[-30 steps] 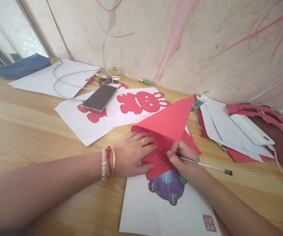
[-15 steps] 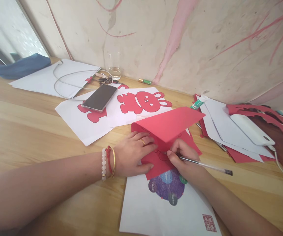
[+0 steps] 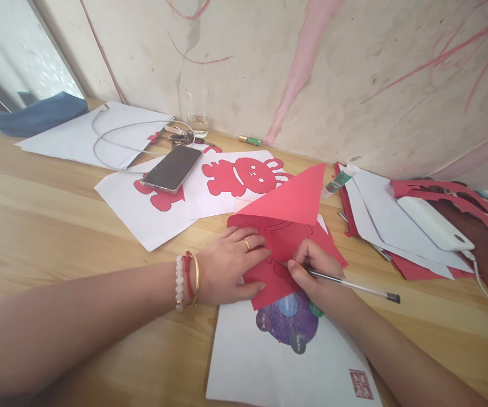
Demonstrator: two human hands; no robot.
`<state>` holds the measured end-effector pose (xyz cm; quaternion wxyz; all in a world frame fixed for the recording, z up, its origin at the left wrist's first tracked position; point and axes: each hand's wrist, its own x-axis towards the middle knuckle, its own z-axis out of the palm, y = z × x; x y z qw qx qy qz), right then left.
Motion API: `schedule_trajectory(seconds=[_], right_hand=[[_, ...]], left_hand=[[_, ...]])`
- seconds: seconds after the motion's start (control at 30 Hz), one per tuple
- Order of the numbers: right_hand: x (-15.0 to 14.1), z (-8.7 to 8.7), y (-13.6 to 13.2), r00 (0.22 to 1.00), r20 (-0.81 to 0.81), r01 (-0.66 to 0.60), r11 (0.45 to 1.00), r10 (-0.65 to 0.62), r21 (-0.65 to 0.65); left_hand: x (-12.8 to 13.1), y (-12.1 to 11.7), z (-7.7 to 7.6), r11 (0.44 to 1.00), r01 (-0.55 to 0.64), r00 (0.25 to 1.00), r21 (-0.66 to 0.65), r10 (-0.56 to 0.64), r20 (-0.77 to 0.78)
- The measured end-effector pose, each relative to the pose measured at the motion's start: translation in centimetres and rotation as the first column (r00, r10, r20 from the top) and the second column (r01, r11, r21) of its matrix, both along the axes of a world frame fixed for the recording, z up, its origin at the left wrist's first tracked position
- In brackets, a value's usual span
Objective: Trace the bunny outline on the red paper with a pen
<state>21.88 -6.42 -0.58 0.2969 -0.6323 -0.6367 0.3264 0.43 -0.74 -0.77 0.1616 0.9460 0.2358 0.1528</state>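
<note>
Left hand (image 3: 231, 265): spreading flat, pressing down on the folded red paper (image 3: 288, 198)
Right hand (image 3: 316, 271): pinching a ballpoint pen (image 3: 358, 285) above the paper, its tip hidden from view

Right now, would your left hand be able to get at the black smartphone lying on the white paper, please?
Probably yes: your left hand rests on the folded red paper, and only tabletop and white paper sheets lie between it and the black smartphone, though reaching would mean lifting it off the red paper.

Red paper (image 3: 288, 198): matt; table (image 3: 78, 226): smooth varnished wd; wall (image 3: 396, 85): rough plaster; pen (image 3: 354, 285): plastic
</note>
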Motion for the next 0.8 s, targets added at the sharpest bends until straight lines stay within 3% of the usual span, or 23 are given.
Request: schedule_trajectory(seconds=[0.13, 0.4, 0.53, 0.8], right_hand=[[0.1, -0.2, 0.0, 0.998, -0.057, 0.018, 1.0, -0.017, 0.004], [0.2, 0.5, 0.3, 0.933, -0.326, 0.191, 0.978, -0.154, 0.084], [0.1, 0.8, 0.2, 0.931, -0.345, 0.135, 0.991, -0.119, 0.022], [0.8, -0.3, 0.7, 0.972, -0.235, 0.024, 0.999, -0.016, 0.034]], left_hand=[[0.0, 0.0, 0.0, 1.0, -0.001, 1.0, -0.002, 0.001, -0.002], [-0.1, 0.0, 0.0, 1.0, -0.016, 1.0, -0.011, 0.016, -0.015], [0.2, -0.2, 0.1, 0.996, -0.084, 0.996, -0.028, 0.084, -0.019], [0.5, -0.2, 0.4, 0.982, -0.179, 0.983, -0.061, 0.177, -0.042]])
